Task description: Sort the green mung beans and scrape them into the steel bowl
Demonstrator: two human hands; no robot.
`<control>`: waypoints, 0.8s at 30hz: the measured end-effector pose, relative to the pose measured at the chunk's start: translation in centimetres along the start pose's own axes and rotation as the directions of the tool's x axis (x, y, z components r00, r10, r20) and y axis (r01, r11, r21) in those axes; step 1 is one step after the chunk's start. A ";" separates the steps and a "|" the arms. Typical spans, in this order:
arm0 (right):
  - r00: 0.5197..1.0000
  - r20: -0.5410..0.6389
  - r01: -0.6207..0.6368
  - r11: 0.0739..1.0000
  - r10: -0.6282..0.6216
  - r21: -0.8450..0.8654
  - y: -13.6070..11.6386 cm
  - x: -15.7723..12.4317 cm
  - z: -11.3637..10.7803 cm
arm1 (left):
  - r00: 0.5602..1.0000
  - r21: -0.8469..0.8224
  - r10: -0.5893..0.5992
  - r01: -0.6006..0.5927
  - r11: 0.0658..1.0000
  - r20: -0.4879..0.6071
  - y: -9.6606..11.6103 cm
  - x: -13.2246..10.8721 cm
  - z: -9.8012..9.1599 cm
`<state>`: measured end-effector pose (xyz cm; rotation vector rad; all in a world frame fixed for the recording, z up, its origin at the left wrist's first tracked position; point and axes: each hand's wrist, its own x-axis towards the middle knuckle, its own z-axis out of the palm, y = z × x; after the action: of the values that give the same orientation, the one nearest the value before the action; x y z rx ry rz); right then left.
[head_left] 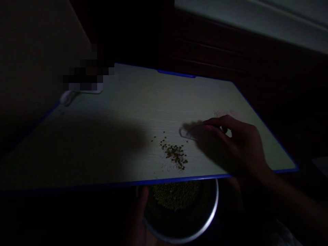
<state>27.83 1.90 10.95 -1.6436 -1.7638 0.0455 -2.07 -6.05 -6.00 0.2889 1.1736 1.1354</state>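
My right hand [238, 140] is over the right part of a pale board with a blue edge [143, 99], its fingers pinched on a thin, dark, curved object [196, 127] that I cannot make out clearly. Left of it, a small heap of greenish seeds [175, 153] lies near the board's front edge, with a few scattered around. Below that edge is a round metal bowl [214, 208], partly filled with similar seeds [176, 196]. My left hand [142, 218] holds the bowl's left rim, thumb on top and the other fingers mostly hidden beneath.
At the board's back left stands a pixelated object with a pale base [89, 91], a whitish item [67, 98] beside it. Reddish specks [224, 112] mark the board's right side. A pale ledge [251, 20] crosses the upper right. The surroundings are very dark.
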 end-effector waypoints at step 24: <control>0.983 0.185 -0.021 0.975 -0.021 0.219 -1.2 -5.5 -1.7 | 0.967 -0.198 -0.234 0.249 0.948 0.097 1.6 -0.7 4.1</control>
<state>27.30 -3.93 10.27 -1.5178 -1.8236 0.3930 0.54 -4.48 -2.76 0.0227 0.9860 1.0127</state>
